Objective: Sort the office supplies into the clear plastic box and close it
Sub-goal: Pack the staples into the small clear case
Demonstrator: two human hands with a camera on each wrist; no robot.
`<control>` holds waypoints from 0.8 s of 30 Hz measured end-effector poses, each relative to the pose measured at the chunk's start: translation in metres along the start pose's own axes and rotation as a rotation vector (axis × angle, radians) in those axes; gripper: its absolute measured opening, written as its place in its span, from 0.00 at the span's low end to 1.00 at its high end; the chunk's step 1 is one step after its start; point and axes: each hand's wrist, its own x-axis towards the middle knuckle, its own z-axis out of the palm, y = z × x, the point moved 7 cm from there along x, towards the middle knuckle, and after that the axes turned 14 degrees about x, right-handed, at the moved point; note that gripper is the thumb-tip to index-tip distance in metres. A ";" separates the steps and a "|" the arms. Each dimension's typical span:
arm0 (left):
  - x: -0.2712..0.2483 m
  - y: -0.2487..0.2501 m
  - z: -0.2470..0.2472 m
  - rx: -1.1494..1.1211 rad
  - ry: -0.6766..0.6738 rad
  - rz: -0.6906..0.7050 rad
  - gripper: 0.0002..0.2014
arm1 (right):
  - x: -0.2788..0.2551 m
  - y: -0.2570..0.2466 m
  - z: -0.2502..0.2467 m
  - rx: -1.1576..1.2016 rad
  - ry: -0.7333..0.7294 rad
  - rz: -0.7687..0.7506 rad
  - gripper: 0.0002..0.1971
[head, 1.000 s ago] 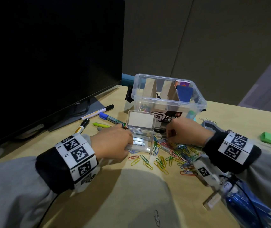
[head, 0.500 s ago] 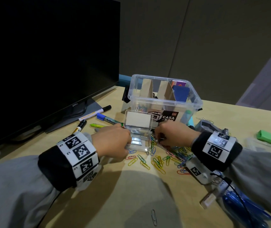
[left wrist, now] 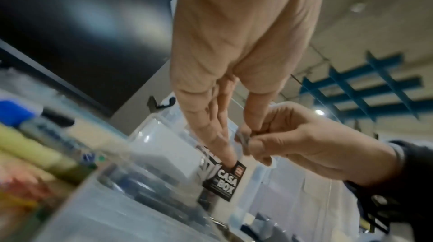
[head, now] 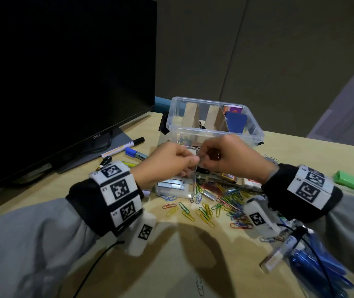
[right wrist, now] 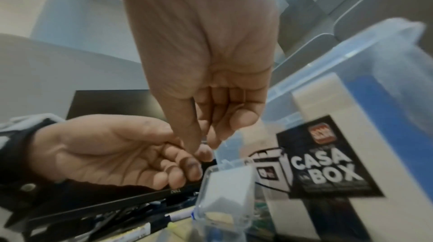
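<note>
The big clear plastic box (head: 255, 134) stands open at the back, with cardboard dividers and a "CASA BOX" label (right wrist: 328, 162). In front of it a small clear case (head: 175, 188) lies open with staple strips inside. Just above that case my left hand (head: 193, 163) and right hand (head: 201, 159) meet fingertip to fingertip. Together they pinch a small grey metal piece (left wrist: 243, 140) that looks like a short staple strip. The right wrist view shows my right thumb and forefinger closed on it (right wrist: 203, 142). Coloured paper clips (head: 219, 205) are strewn over the table under my right wrist.
A dark monitor (head: 64, 72) fills the left. Markers (head: 126, 146) lie by its stand. Small staple boxes (head: 229, 177) sit right of the case, a green block (head: 347, 180) lies far right, and blue pens (head: 313, 267) lie at the front right. One paper clip (head: 199, 284) lies near the front edge.
My right hand left the paper clip pile and moved left and up. My left hand let go of the small case and rose to meet it above the case.
</note>
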 end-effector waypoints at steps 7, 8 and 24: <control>0.004 -0.006 -0.002 -0.290 0.087 -0.081 0.04 | 0.005 0.007 -0.001 -0.060 0.004 0.005 0.05; 0.004 -0.010 -0.002 -0.289 0.090 -0.098 0.04 | 0.005 0.016 0.001 -0.106 -0.025 0.056 0.04; -0.001 -0.037 -0.011 -0.267 0.143 -0.178 0.05 | 0.020 0.051 0.051 -0.484 -0.314 0.246 0.08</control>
